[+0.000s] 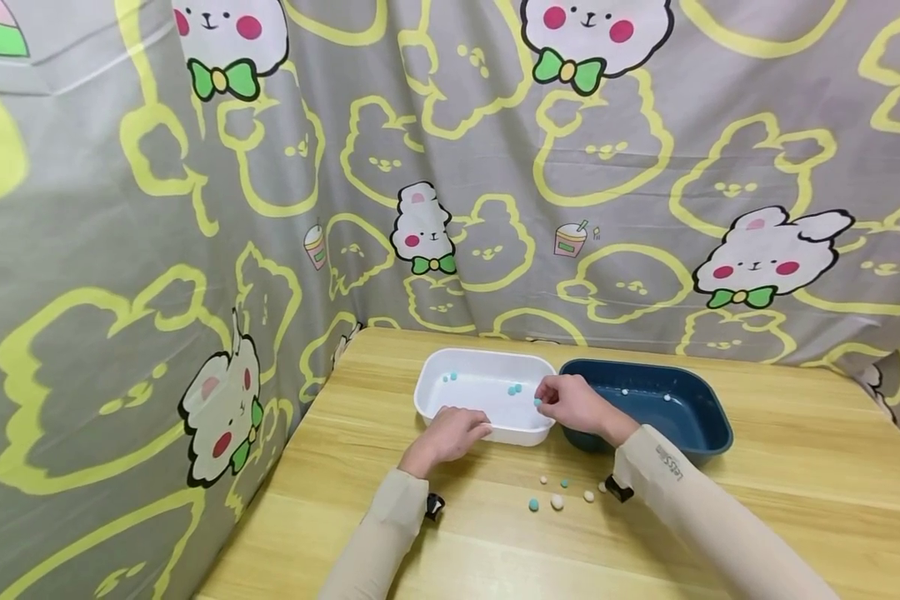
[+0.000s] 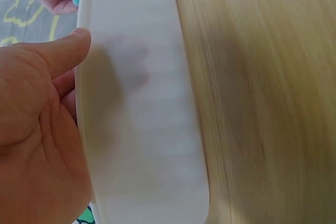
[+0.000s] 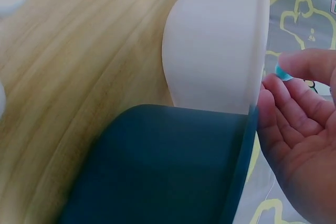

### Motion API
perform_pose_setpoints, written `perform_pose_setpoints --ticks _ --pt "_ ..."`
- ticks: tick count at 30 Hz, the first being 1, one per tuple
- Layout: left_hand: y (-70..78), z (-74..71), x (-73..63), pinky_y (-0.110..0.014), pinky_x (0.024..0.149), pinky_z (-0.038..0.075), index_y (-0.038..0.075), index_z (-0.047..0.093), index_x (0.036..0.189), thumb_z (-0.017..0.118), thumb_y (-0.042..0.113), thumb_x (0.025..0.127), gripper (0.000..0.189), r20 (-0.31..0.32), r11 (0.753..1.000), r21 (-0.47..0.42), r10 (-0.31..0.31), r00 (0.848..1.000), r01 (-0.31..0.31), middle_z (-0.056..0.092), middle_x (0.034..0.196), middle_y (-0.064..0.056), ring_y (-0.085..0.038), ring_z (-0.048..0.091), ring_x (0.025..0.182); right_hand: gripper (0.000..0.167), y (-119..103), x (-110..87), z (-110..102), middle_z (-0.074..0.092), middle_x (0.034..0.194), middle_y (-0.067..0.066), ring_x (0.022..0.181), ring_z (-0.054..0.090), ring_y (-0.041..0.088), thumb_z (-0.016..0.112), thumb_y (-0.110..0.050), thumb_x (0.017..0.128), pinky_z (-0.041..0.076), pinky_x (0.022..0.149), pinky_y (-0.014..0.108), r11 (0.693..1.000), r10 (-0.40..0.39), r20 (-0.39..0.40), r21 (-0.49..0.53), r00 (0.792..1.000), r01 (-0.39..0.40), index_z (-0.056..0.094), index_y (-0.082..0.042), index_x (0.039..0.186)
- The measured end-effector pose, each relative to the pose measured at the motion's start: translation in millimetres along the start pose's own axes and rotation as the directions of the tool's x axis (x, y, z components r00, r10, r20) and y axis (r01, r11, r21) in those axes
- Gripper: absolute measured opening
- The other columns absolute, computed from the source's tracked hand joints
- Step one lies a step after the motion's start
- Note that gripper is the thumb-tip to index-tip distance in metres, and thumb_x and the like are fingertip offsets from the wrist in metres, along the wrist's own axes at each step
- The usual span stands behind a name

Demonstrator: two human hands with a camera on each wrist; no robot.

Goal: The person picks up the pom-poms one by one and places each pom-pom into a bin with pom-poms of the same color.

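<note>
My right hand [image 1: 576, 403] pinches a small blue ball [image 3: 283, 73] between thumb and fingertips, over the right end of the white plastic tub [image 1: 487, 433]. Several blue balls [image 1: 512, 391] lie on the tub's floor. With its thumb outside the wall and fingers behind it, my left hand [image 2: 42, 93] grips the tub's near rim. Next to it stands a dark blue tub [image 1: 708, 417], where white balls [image 1: 667, 397] show inside; my right forearm passes over its near left part.
Several loose balls, such as a white ball [image 1: 557, 502] and a blue ball [image 1: 533, 504], lie on the wooden table [image 1: 495, 550] in front of the tubs. A patterned grey curtain [image 1: 495, 167] hangs behind and along the left side.
</note>
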State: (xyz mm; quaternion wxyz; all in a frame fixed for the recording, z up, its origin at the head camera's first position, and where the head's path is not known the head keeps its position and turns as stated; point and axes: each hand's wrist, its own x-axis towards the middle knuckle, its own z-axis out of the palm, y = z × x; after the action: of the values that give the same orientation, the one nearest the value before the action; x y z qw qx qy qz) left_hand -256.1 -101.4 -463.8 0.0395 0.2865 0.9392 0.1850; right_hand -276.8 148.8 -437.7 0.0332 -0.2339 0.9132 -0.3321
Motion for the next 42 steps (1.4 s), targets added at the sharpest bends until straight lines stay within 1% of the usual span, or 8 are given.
perform_pose_setpoints --ticks 2,5,9,14,18,25,35,42 --pt "0.2 0.5 0.4 -0.032 0.081 0.038 0.020 0.069 0.091 0.050 0.034 0.098 0.025 -0.001 1.000 0.000 0.006 1.000 -0.006 0.057 0.072 0.013 -0.009 0.048 0.068 0.005 1.6 1.0 -0.7 0.059 0.076 -0.002 0.070 0.054 0.013 0.066 -0.008 0.085 0.047 0.065 0.030 1.000 0.011 0.005 0.002 1.000 -0.011 0.064 -0.006 0.089" --pt "0.6 1.1 0.9 -0.031 0.080 0.038 0.020 0.069 0.091 0.050 0.033 0.098 0.024 -0.003 1.000 0.005 0.012 1.000 -0.012 0.058 0.073 0.014 -0.009 0.049 0.068 0.004 3.7 2.5 -1.7 0.059 0.076 -0.002 0.069 0.054 0.013 0.065 -0.007 0.085 0.047 0.064 0.030 1.000 -0.001 -0.002 0.002 1.000 0.001 0.063 -0.005 0.089" --pt "1.4 0.8 1.0 -0.032 0.082 0.039 0.019 0.070 0.095 0.050 0.033 0.098 0.024 0.000 1.000 0.007 0.010 1.000 -0.010 0.061 0.077 0.014 -0.008 0.050 0.070 0.004 5.9 6.3 -3.0 0.059 0.077 -0.001 0.069 0.054 0.013 0.065 -0.007 0.085 0.048 0.062 0.029 1.000 0.008 -0.002 0.010 1.000 -0.008 0.064 -0.006 0.089" --pt "2.3 1.0 -0.3 -0.032 0.082 0.038 0.019 0.070 0.096 0.050 0.032 0.099 0.025 0.009 1.000 -0.005 -0.005 1.000 0.005 0.062 0.078 0.013 -0.008 0.050 0.070 0.005 7.7 13.2 -4.7 0.059 0.079 0.001 0.072 0.053 0.015 0.065 -0.008 0.086 0.047 0.064 0.031 0.998 0.064 0.017 0.004 0.998 -0.064 0.064 -0.005 0.091" --pt "2.9 1.9 -1.2 -0.031 0.081 0.037 0.018 0.070 0.095 0.050 0.032 0.099 0.025 0.016 1.000 -0.018 0.001 1.000 0.000 0.063 0.079 0.012 -0.008 0.049 0.070 0.006 10.0 17.7 -4.6 0.058 0.078 0.001 0.071 0.053 0.015 0.065 -0.008 0.086 0.046 0.065 0.031 0.994 0.110 0.014 -0.001 0.994 -0.110 0.064 -0.005 0.091" --pt "1.6 0.7 -1.9 -0.031 0.082 0.037 0.020 0.070 0.095 0.050 0.033 0.098 0.023 0.007 1.000 -0.010 -0.011 1.000 0.011 0.062 0.080 0.015 -0.007 0.050 0.070 0.010 10.4 26.6 -8.4 0.060 0.081 0.006 0.075 0.055 0.019 0.064 -0.007 0.086 0.048 0.067 0.033 0.991 0.120 0.004 0.052 0.993 -0.120 0.064 -0.001 0.093" --pt "0.8 -1.7 -2.9 -0.031 0.080 0.037 0.019 0.069 0.094 0.050 0.032 0.099 0.024 0.005 1.000 -0.007 -0.001 1.000 0.001 0.056 0.071 0.014 -0.009 0.048 0.068 0.013 15.2 39.0 -9.1 0.060 0.085 0.007 0.078 0.054 0.020 0.066 -0.008 0.086 0.048 0.071 0.034 0.979 0.190 0.001 0.072 0.982 -0.190 0.064 0.000 0.096" --pt "0.3 -1.0 -1.2 -0.031 0.081 0.037 0.019 0.069 0.094 0.049 0.033 0.099 0.025 0.011 1.000 -0.010 -0.008 1.000 0.008 0.055 0.069 0.014 -0.009 0.048 0.068 0.014 18.6 45.1 -11.2 0.060 0.085 0.008 0.078 0.055 0.021 0.066 -0.008 0.086 0.048 0.073 0.034 0.973 0.213 0.009 0.095 0.977 -0.212 0.065 0.001 0.096"
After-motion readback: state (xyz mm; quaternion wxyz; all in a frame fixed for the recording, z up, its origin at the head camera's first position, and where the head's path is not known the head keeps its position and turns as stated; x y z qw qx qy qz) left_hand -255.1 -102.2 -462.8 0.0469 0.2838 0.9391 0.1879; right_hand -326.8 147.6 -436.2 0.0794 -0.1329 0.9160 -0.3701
